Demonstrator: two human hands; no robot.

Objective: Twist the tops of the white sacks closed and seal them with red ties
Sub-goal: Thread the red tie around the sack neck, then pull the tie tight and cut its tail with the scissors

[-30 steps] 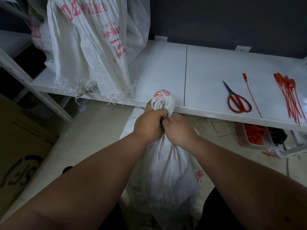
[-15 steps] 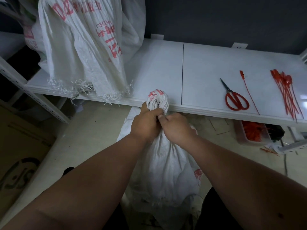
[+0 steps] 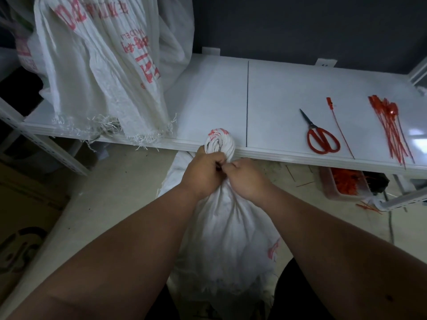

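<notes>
Sack (image 3: 226, 232) upright on floor against shelf (image 3: 277, 88) edge, twisted neck clenched by left hand (image 3: 203, 174) and right hand (image 3: 246, 179) below knob; loose red tie (image 3: 339, 125) off right, lengthwise away, nearer right hand.

Dim, cool light overall, with the dark wall (image 3: 300, 31) almost featureless. A pale glare patch sits at the right end of the white surface (image 3: 420, 142). The forearms fall in shade. Wide-angle bending curves the edges, and fine detail looks soft and smeared.
</notes>
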